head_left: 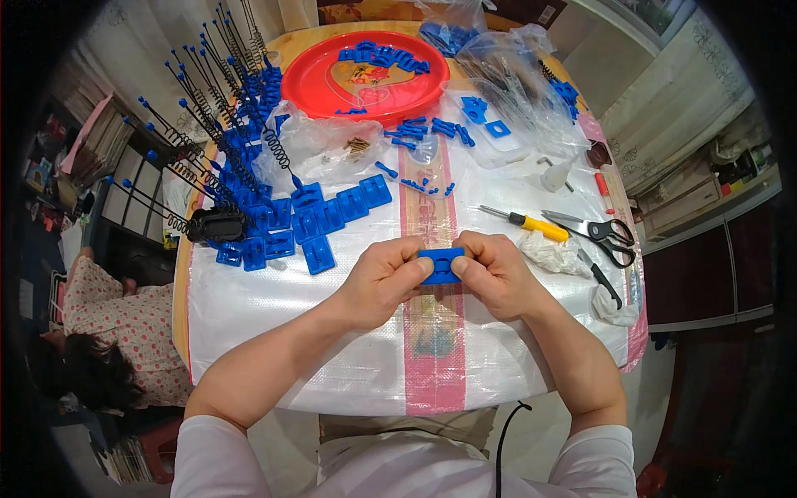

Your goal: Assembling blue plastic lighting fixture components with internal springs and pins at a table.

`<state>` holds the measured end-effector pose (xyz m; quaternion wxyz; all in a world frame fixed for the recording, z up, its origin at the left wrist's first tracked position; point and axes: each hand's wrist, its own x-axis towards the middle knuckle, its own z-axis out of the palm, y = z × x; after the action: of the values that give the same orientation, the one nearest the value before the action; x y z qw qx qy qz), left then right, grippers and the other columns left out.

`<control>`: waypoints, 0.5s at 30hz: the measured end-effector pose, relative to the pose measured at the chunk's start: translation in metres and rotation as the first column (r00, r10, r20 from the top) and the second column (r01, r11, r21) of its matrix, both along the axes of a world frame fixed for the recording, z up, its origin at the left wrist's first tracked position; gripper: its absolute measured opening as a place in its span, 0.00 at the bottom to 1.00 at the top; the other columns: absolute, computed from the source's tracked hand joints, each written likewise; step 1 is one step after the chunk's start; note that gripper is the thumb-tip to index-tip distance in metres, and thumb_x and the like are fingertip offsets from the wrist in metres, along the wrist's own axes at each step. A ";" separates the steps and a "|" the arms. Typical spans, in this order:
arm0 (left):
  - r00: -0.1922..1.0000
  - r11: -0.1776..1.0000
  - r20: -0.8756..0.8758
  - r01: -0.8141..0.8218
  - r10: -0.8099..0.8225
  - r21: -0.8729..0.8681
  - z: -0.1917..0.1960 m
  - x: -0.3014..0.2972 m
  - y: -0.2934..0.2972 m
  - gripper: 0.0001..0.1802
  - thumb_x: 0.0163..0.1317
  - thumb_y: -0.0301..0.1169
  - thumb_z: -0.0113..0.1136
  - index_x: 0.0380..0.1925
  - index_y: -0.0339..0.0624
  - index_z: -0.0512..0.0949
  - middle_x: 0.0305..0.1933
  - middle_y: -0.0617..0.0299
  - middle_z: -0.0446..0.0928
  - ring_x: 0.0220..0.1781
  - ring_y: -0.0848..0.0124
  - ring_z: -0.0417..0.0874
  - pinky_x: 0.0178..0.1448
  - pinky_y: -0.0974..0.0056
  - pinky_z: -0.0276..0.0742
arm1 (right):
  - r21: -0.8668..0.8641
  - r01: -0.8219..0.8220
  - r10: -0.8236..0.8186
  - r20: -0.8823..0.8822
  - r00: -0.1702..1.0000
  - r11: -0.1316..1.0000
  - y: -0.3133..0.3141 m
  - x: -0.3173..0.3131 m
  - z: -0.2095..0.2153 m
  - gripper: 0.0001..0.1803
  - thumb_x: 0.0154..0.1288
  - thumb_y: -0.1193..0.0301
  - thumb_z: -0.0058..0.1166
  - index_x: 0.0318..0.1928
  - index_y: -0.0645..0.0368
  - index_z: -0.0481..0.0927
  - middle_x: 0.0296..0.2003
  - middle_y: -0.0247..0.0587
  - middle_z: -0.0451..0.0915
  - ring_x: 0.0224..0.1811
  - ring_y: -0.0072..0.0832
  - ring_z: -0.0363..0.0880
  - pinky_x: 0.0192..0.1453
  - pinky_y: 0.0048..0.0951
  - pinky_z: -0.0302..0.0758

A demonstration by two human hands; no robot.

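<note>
A blue rectangular plastic piece [442, 267] with a cut-out shape in its middle is held level above the table. My left hand [388, 278] is closed on its left end, thumb on top. My right hand [496, 272] grips the right end the same way, and the two thumbs point at each other. The curled fingers underneath are hidden. To the left of my hands lie several similar blue plates [344, 207], joined edge to edge. Beyond my hands, small blue pins [425, 186] and blue rods [413, 129] are scattered on the covering.
Black springs on blue bases [237, 178] crowd the left side. A red basin [303, 93] with blue parts stands at the back. On the right lie a yellow-handled screwdriver [540, 228], black scissors [610, 236] and a knife [602, 278]. Another person [133, 332] is at the far left.
</note>
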<state>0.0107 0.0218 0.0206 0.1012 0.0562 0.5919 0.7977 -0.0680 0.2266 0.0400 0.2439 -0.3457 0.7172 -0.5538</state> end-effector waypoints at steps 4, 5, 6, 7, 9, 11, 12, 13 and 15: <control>1.000 1.000 0.012 0.017 -0.017 0.008 -0.002 0.000 -0.002 0.13 0.74 0.34 0.52 0.31 0.40 0.74 0.24 0.72 0.68 0.25 0.84 0.64 0.29 0.73 0.60 | -0.030 0.000 0.001 0.033 0.999 1.000 -0.002 0.001 0.002 0.15 0.72 0.66 0.52 0.28 0.62 0.70 0.21 0.31 0.71 0.25 0.15 0.66 0.28 0.25 0.68; 1.000 1.000 0.012 0.024 -0.024 0.010 -0.003 0.000 -0.002 0.13 0.75 0.34 0.52 0.31 0.40 0.74 0.24 0.72 0.68 0.26 0.84 0.64 0.29 0.73 0.60 | -0.027 -0.004 0.004 0.020 1.000 1.000 -0.001 0.001 0.001 0.15 0.72 0.67 0.52 0.28 0.62 0.70 0.21 0.31 0.71 0.25 0.15 0.67 0.28 0.25 0.68; 1.000 1.000 0.012 0.025 -0.025 0.020 -0.003 0.000 -0.002 0.13 0.75 0.34 0.51 0.31 0.40 0.74 0.24 0.72 0.68 0.26 0.84 0.64 0.29 0.73 0.60 | -0.025 -0.008 0.008 0.007 1.000 1.000 -0.001 0.000 0.001 0.15 0.72 0.67 0.52 0.28 0.62 0.69 0.21 0.31 0.71 0.25 0.15 0.67 0.28 0.25 0.68; 1.000 0.999 0.012 0.025 -0.025 0.029 -0.002 0.000 -0.002 0.12 0.75 0.34 0.51 0.31 0.40 0.74 0.24 0.72 0.68 0.26 0.84 0.64 0.30 0.73 0.60 | -0.022 -0.012 0.012 -0.006 1.000 1.000 -0.001 0.000 0.001 0.15 0.72 0.67 0.52 0.28 0.62 0.69 0.21 0.31 0.71 0.25 0.15 0.67 0.27 0.25 0.68; 1.000 0.999 0.017 0.020 -0.021 0.031 0.001 0.000 0.000 0.12 0.75 0.34 0.51 0.31 0.40 0.74 0.24 0.72 0.67 0.26 0.84 0.63 0.30 0.73 0.60 | -0.021 -0.007 0.007 0.016 1.000 1.000 0.000 0.000 0.001 0.15 0.72 0.67 0.52 0.28 0.62 0.69 0.21 0.31 0.71 0.25 0.15 0.67 0.27 0.25 0.69; 1.000 1.000 0.024 0.006 -0.006 0.015 0.005 0.001 0.001 0.12 0.75 0.34 0.51 0.32 0.40 0.74 0.25 0.72 0.67 0.27 0.84 0.63 0.30 0.72 0.60 | -0.031 -0.005 0.006 0.033 0.999 0.999 -0.001 0.001 0.001 0.15 0.72 0.68 0.52 0.28 0.62 0.69 0.21 0.31 0.72 0.25 0.15 0.67 0.27 0.25 0.69; 1.000 1.000 0.021 0.011 -0.012 0.017 0.005 0.001 0.001 0.12 0.75 0.33 0.51 0.32 0.40 0.74 0.25 0.72 0.67 0.26 0.84 0.63 0.30 0.72 0.60 | -0.043 -0.005 0.007 0.038 0.999 0.999 -0.002 0.002 0.002 0.15 0.72 0.68 0.52 0.28 0.62 0.69 0.21 0.31 0.72 0.24 0.15 0.67 0.27 0.25 0.69; 1.000 1.000 0.018 0.017 -0.018 0.019 0.003 0.001 -0.001 0.12 0.75 0.33 0.51 0.32 0.40 0.74 0.24 0.72 0.67 0.26 0.84 0.63 0.30 0.73 0.60 | -0.055 -0.006 0.008 0.044 0.999 0.998 -0.003 0.002 0.002 0.15 0.72 0.68 0.52 0.28 0.62 0.69 0.21 0.31 0.72 0.24 0.15 0.67 0.27 0.25 0.70; 1.000 0.999 0.012 0.025 -0.025 0.022 0.000 0.000 -0.001 0.12 0.75 0.33 0.51 0.32 0.40 0.74 0.24 0.73 0.67 0.26 0.84 0.63 0.30 0.73 0.60 | -0.039 -0.007 0.008 0.027 1.000 0.999 -0.002 0.001 0.002 0.15 0.72 0.68 0.52 0.28 0.62 0.69 0.21 0.31 0.72 0.24 0.15 0.68 0.27 0.25 0.70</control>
<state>0.0109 0.0206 0.0209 0.1144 0.0597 0.5817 0.8031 -0.0667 0.2246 0.0424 0.2487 -0.3455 0.7015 -0.5715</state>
